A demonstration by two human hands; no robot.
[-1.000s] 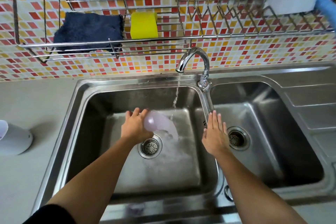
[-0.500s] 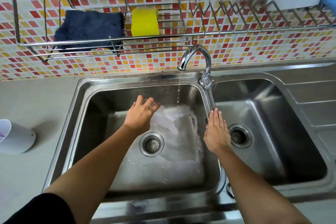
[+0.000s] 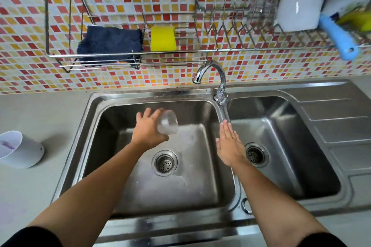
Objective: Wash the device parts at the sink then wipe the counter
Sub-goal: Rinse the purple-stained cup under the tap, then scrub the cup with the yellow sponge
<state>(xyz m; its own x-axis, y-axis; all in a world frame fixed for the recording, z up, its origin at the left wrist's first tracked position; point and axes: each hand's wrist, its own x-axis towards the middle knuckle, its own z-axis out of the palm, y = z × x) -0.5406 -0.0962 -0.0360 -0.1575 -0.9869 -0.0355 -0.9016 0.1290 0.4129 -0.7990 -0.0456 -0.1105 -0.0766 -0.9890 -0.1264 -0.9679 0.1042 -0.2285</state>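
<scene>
Steel double sink (image 3: 224,118) under mosaic tile. Left hand (image 3: 147,130) over left basin, fingers curled around clear cup-shaped part (image 3: 167,122), tilted. Right hand (image 3: 229,145) flat, fingers together, empty, above divider. Faucet (image 3: 210,74) dry. White device base (image 3: 18,151) on counter (image 3: 40,110), left.

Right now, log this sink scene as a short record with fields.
left hand: holds a clear cup-like part over the left basin
right hand: open, flat, empty, over the divider between the basins
tap: spout over the left basin; no stream visible
rack: dark blue cloth and yellow sponge
counter: white container lying left of the sink
right basin: nothing in it but the drain
</scene>
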